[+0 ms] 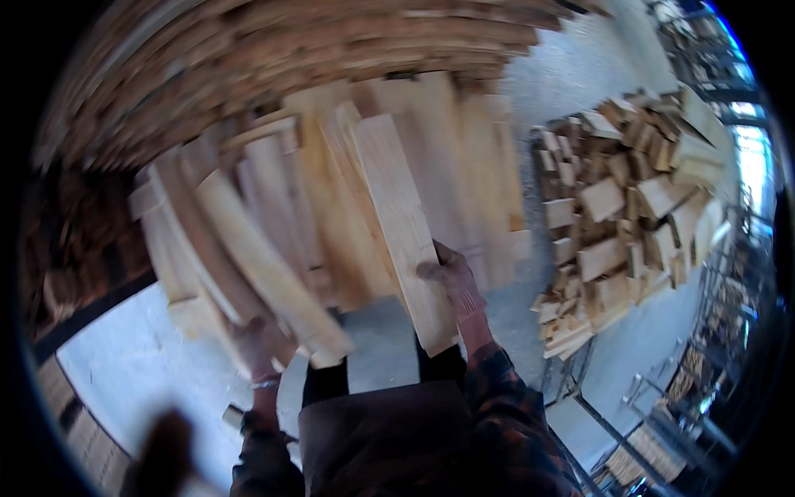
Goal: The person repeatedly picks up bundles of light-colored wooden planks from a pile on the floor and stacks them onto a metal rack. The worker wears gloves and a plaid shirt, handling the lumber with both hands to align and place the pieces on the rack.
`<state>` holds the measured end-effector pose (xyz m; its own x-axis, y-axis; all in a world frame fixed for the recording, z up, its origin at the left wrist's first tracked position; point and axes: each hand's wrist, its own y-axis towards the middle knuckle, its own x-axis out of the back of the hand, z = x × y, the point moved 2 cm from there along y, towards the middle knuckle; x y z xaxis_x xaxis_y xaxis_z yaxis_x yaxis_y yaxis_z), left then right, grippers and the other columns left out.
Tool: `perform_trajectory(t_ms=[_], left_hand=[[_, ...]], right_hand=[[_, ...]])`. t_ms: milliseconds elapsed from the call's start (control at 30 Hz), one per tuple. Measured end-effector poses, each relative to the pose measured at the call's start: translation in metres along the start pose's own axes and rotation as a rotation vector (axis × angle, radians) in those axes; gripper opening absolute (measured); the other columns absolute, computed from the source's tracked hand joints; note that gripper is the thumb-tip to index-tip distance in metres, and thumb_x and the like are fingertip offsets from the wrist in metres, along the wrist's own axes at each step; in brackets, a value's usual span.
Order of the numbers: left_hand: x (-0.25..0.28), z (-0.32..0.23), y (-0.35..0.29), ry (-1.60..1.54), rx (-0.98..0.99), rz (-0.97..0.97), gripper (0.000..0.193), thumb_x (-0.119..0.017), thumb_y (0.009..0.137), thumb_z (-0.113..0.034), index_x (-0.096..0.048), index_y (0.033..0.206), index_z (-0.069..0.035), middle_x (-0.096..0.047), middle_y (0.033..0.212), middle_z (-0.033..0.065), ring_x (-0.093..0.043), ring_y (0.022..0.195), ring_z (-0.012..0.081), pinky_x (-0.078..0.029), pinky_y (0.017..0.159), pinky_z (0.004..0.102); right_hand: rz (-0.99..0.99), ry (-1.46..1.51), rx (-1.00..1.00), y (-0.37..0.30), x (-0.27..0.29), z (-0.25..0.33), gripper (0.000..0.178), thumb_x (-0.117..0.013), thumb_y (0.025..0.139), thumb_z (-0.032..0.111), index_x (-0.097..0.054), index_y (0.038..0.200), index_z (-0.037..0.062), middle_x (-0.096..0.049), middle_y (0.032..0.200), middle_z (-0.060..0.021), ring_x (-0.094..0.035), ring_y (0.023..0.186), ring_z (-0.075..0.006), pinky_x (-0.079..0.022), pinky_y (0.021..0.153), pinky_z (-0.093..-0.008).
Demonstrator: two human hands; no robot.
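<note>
My right hand [454, 277] grips a long pale wooden board [397, 215] by its right edge near the close end, fingers over its face. The board tilts away from me over a layer of other boards [344, 240]. At the left, my left hand [258, 341] is blurred but closed around the near end of a narrow brownish board [195, 240]. Just right of that hand, a yellowish board [269, 261] sticks out toward me. Motion smears the boards beneath, and the left fingers are only partly distinct.
A large stack of rough timber [331, 50] rises along the far side. To the right, short wood offcuts [613, 215] are heaped on a metal-framed stand [592, 406]. Darker stacked wood [91, 269] lies at the left. A blurred dark shape [166, 451] fills the lower left.
</note>
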<state>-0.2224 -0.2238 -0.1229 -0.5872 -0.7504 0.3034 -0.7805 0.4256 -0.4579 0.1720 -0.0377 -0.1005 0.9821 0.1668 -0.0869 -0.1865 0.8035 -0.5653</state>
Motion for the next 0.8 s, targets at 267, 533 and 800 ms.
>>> perform_trajectory(t_ms=[267, 533, 800], left_hand=[[-0.002, -0.035, -0.006, 0.241, 0.001, 0.021, 0.024, -0.064, 0.08, -0.004, -0.059, 0.103, 0.0, -0.062, 0.085, 0.0049, -0.058, 0.069, 0.0155, -0.05, 0.063, 0.0282], [0.015, -0.029, 0.004, 0.223, 0.083, 0.008, 0.044, -0.061, 0.086, -0.019, -0.051, 0.122, 0.006, -0.063, 0.095, 0.0148, -0.06, 0.073, 0.024, -0.051, 0.07, 0.0364], [-0.016, -0.02, -0.008, 0.457, 0.002, -0.028, 0.042, -0.059, 0.088, -0.021, -0.052, 0.12, 0.005, -0.062, 0.099, 0.0154, -0.06, 0.08, 0.0246, -0.052, 0.071, 0.0356]], right_hand=[[-0.334, -0.212, -0.096, 0.016, 0.221, 0.036, 0.056, -0.065, 0.074, -0.001, -0.055, 0.13, 0.002, -0.066, 0.109, -0.0064, -0.06, 0.092, -0.012, -0.049, 0.083, -0.0251], [-0.368, 0.036, 0.029, 0.051, 0.268, -0.012, 0.052, -0.068, 0.075, 0.004, -0.059, 0.126, 0.0031, -0.067, 0.105, -0.0024, -0.06, 0.089, -0.0105, -0.048, 0.08, -0.0249], [-0.345, -0.168, -0.019, 0.078, 0.301, -0.013, 0.044, -0.07, 0.077, 0.012, -0.063, 0.12, 0.0042, -0.068, 0.101, -0.0013, -0.059, 0.088, -0.0113, -0.046, 0.083, -0.0263]])
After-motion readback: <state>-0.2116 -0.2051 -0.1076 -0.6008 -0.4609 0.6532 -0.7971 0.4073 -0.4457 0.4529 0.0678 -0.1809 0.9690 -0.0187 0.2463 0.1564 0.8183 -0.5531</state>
